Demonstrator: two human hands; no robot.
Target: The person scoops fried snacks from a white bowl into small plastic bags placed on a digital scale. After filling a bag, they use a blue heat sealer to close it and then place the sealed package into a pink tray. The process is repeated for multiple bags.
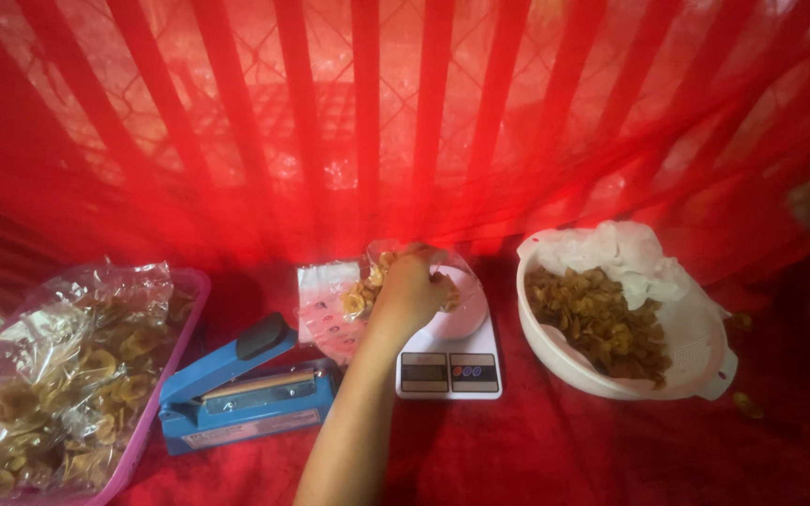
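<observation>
Reaching toward twelve o'clock, our one visible hand (412, 289) curls over a clear plastic bag of chips (377, 281) that rests on the white kitchen scale (449, 361) at the centre of the red-covered tabletop (564, 450); which hand it is we cannot tell for sure, though the arm rises from our lower middle, and the other hand is out of view. The fingers look partly closed around the bag's mouth or a few chips, but the blur keeps us from telling exactly what they pinch. We judge the main risk is the bag itself: it leans off the scale's platform toward nine o'clock, so pressing on it could tip it and scatter chips onto the cloth. Our wrist hanging over the platform could also load the scale and falsify the reading. At three o'clock the white colander (696, 361) of chips sits just beside the scale, and loose chips already lie near it. At nine o'clock the blue heat sealer (246, 394) lies near our forearm, and beyond it the pink tray (157, 412) of filled bags; a careless elbow could knock either.
</observation>
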